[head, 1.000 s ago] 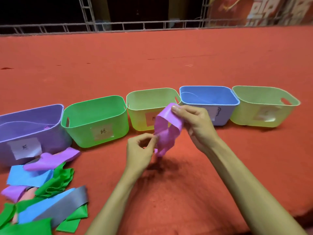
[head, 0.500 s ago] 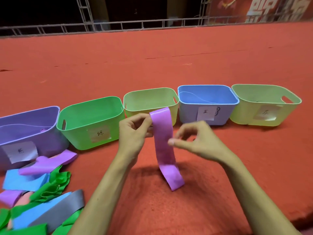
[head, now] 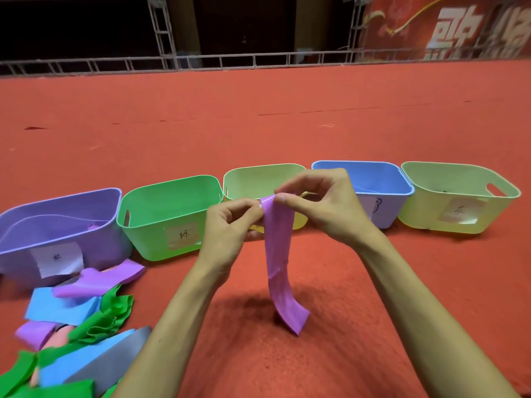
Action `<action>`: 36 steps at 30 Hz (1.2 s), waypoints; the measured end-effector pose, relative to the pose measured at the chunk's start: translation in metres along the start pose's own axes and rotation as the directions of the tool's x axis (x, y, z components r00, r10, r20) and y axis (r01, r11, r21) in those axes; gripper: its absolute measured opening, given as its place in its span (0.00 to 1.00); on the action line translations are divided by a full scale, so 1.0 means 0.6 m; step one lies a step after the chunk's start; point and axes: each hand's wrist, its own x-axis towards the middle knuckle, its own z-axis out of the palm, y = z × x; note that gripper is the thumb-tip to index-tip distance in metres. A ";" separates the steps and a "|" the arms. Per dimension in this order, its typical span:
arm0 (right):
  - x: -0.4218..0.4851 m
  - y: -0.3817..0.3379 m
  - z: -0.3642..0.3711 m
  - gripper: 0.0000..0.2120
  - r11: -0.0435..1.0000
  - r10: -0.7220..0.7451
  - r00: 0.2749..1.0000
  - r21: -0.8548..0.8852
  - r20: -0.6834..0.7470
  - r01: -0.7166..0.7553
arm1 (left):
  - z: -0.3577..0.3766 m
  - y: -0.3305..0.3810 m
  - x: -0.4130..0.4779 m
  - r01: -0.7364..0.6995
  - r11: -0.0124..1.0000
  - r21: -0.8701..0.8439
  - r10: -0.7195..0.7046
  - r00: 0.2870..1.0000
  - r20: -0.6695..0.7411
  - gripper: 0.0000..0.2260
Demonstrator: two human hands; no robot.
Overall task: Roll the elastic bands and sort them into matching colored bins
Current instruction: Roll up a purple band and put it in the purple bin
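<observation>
A purple elastic band (head: 278, 262) hangs straight down over the red carpet, its lower end curling just above the floor. My left hand (head: 230, 228) and my right hand (head: 324, 202) both pinch its top edge, fingertips almost meeting. Behind them stand five bins in a row: purple bin (head: 94, 242), green bin (head: 149, 234), pale yellow-green bin (head: 244, 173), blue bin (head: 385, 208) and a second yellow-green bin (head: 425, 219). A pile of loose bands (head: 71, 326) in purple, blue, green, grey and pink lies at the lower left.
Each bin carries a paper label on its front. The purple bin holds something small and purple inside. Red carpet (head: 258, 124) stretches far beyond the bins to a metal truss rail (head: 258, 60) at the back.
The band went from bunched to hanging straight. My right hand moved from the band's middle up to its top edge, joining the left hand's pinch there.
</observation>
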 end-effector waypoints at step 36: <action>-0.044 0.284 0.133 0.05 0.747 0.618 0.782 0.364 -0.074 -0.556 | -0.012 -0.168 -0.306 0.762 0.616 0.200 -0.765 0.639 -0.081 0.21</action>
